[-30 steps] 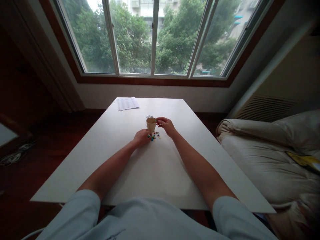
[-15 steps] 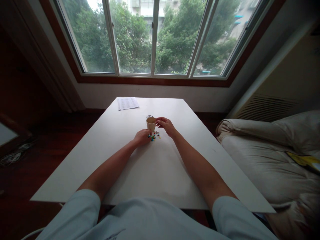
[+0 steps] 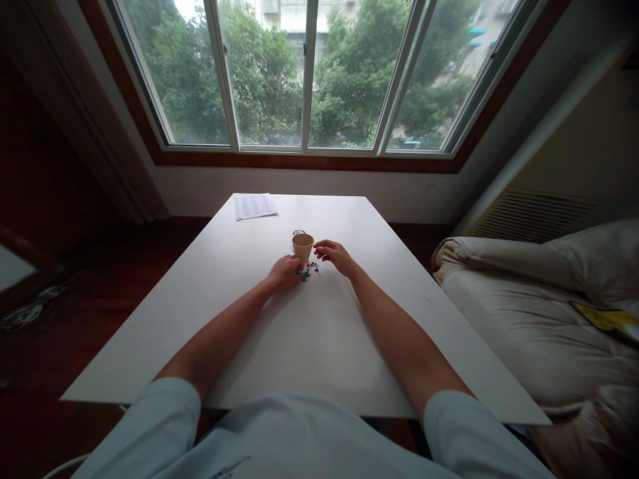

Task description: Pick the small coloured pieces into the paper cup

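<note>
A tan paper cup (image 3: 303, 248) stands upright on the white table (image 3: 319, 346). Small colourful pieces (image 3: 307, 273), several of them, lie scattered just in front of it, too small to name. At the cup's near left side is my left hand (image 3: 286, 272), its fingers curled down by the pieces. What its fingertips hold, if anything, is hidden. To the right of the cup hovers my right hand (image 3: 333, 255), with fingers slightly apart and nothing visible in them.
Papers (image 3: 256, 205) lie at the table's far left corner. A thin dark loop (image 3: 298, 232) shows behind the cup. A padded beige sofa (image 3: 539, 299) stands to the right, and a window (image 3: 304, 80) is beyond the table.
My right hand has moved from the cup's rim slightly right and down, away from the cup. My left hand has shifted a little.
</note>
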A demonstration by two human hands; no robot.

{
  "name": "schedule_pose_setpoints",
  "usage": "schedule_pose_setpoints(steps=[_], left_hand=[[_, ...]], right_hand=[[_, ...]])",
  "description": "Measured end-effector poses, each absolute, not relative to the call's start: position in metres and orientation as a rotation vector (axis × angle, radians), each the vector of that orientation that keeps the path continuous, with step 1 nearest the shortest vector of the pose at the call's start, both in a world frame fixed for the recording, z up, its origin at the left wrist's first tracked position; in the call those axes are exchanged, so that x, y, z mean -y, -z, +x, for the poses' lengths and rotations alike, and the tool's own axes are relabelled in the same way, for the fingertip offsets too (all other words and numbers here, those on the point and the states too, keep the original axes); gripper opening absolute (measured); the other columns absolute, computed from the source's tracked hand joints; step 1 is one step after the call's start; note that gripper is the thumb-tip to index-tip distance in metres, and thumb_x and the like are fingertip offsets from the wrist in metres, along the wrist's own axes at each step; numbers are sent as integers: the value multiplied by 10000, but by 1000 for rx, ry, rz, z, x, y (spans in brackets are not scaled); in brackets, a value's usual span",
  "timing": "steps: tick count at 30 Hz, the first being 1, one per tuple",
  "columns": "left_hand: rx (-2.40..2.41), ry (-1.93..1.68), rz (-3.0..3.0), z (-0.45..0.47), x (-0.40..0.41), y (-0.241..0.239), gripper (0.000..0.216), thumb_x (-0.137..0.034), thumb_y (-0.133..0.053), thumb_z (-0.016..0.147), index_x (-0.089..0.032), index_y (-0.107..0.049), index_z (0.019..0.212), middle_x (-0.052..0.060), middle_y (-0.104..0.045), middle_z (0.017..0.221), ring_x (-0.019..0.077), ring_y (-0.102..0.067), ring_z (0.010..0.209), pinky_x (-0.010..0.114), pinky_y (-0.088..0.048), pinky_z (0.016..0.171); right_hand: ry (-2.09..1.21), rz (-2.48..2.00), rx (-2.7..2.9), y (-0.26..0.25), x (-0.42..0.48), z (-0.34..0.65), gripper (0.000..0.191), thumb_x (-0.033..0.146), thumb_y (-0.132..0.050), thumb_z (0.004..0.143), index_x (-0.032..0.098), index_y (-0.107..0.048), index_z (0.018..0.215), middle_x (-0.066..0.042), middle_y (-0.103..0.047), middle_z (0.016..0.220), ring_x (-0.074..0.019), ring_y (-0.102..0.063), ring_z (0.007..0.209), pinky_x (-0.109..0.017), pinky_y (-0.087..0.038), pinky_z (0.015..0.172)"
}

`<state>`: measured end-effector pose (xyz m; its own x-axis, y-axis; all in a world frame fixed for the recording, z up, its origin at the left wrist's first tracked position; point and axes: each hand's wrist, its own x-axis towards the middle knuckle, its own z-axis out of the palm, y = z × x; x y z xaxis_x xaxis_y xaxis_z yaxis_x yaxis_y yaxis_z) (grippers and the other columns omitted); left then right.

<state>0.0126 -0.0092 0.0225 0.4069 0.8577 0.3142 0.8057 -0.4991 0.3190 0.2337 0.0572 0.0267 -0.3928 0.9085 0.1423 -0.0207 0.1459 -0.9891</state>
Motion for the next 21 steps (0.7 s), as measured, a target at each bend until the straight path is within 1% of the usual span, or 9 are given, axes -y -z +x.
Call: schedule_pose_setpoints(steps=[5,10,13,18,21], left_hand=[[-1500,-661,2557,14,11,-25,76,-178,-612,762,-203,-662,813,38,-681,842,181,-598,800,280,-438,728],[-1544,-651,2554,14,13,-27,105,-178,-612,772,-204,-686,842,39,-688,860,180,-605,806,282,-444,739],[-1590,-652,2543,14,12,-28,165,-203,-602,802,-209,-711,926,50,-700,906,195,-614,849,297,-454,770],[-1663,-606,2556,16,13,-27,334,-250,-568,855,-251,-699,1163,66,-703,1059,228,-617,948,323,-454,846],[-1703,-536,2586,18,14,-25,371,-271,-554,872,-284,-684,1219,66,-699,1084,242,-614,976,332,-445,870]], right_hand=[[-1359,-940,1507,-15,-64,242,298,384,-698,717,188,-702,941,-54,-698,856,-134,-594,715,-245,-419,604],[-1362,-986,1447,-5,-68,247,304,381,-702,696,189,-703,931,-46,-691,844,-126,-586,703,-226,-392,567],[-1358,-1013,1406,-2,-69,246,306,388,-714,671,189,-699,904,-38,-685,808,-124,-576,677,-224,-378,546],[-1324,-1034,1426,-4,-66,243,299,390,-716,663,181,-694,877,-34,-681,785,-118,-556,648,-225,-367,529],[-1312,-1026,1447,-4,-64,241,299,390,-712,665,177,-695,875,-33,-680,769,-121,-552,643,-226,-363,525]])
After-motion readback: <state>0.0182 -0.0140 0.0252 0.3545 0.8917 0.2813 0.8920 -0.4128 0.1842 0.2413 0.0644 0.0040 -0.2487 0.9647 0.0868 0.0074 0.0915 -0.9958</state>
